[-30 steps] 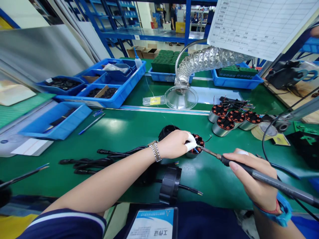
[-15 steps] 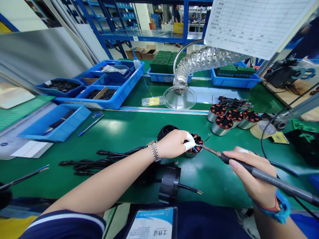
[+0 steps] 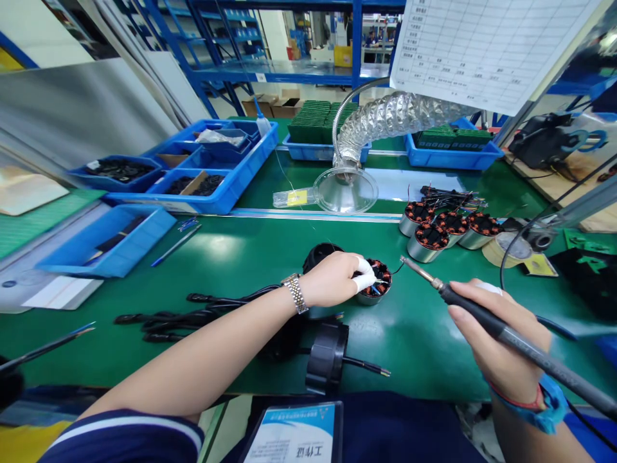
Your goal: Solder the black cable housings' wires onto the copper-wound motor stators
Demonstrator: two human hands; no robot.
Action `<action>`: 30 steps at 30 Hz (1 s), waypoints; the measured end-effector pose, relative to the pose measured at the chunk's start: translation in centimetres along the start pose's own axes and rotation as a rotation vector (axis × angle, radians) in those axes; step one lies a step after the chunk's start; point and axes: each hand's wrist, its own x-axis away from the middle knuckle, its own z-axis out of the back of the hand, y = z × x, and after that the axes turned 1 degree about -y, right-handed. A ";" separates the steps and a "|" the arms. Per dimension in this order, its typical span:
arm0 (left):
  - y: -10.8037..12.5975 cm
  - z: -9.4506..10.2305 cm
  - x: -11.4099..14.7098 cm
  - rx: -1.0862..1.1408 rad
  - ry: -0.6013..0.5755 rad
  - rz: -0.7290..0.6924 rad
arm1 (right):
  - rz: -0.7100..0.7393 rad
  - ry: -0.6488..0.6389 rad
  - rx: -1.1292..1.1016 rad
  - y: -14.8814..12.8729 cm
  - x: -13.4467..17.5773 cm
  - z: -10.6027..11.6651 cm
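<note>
My left hand (image 3: 332, 280), with white finger covers, pinches a thin wire at a motor stator (image 3: 377, 294) with copper windings and a metal shell. A blue wire and a pale wire end show by the fingertips; the fingers partly hide the stator. In my right hand (image 3: 511, 344) is a soldering iron (image 3: 475, 310), gripped like a pen. Its tip hangs to the upper right of the stator, apart from it. Behind my left hand sits a black round housing (image 3: 319, 257). Nearer to me lies a black cap (image 3: 326, 361) with a cable through it.
Several similar stators (image 3: 430, 243) stand at the right, with a wire bundle behind. A fume funnel (image 3: 346, 193) on a foil hose faces the work. Black cables (image 3: 202, 315) lie left of centre. Blue bins (image 3: 216, 193) stand at the back left. A round tin (image 3: 508, 249) is at the right.
The soldering iron's tip has come off the stator's wires and moved up and to the right with my right hand. My left hand keeps its pinch at the stator.
</note>
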 end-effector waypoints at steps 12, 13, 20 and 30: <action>-0.1 0.0 0.0 -0.003 -0.001 -0.011 | -0.042 0.088 0.027 0.4 0.5 -0.5; 0.0 0.0 0.0 -0.002 0.001 -0.011 | -0.049 0.090 0.016 0.4 0.6 -0.5; -0.1 -0.1 0.0 0.004 0.008 -0.009 | -0.076 0.058 -0.027 0.5 0.9 -0.9; -0.2 -0.1 0.1 0.001 0.027 -0.017 | -0.069 0.060 -0.062 0.7 1.0 -1.2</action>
